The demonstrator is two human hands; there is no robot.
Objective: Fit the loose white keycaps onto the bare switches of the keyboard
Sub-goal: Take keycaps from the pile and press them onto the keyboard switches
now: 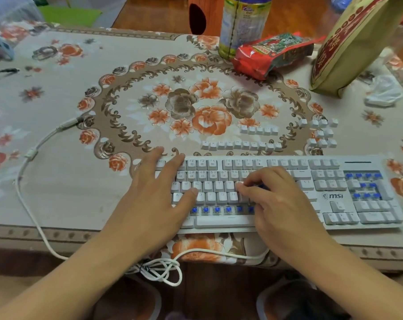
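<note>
Pressing square white keycap [240,184] with right hand [281,202].

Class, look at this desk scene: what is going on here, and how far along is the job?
A person is refitting keycaps on a white keyboard. The left hand lies flat on the left side of the keys, steadying it; the right hand pinches a keycap at the upper letter row. Bare blue switches still show in the bottom letter row and on the number pad. Rows of loose white keycaps wait on the flowered tablecloth behind the keyboard.
</note>
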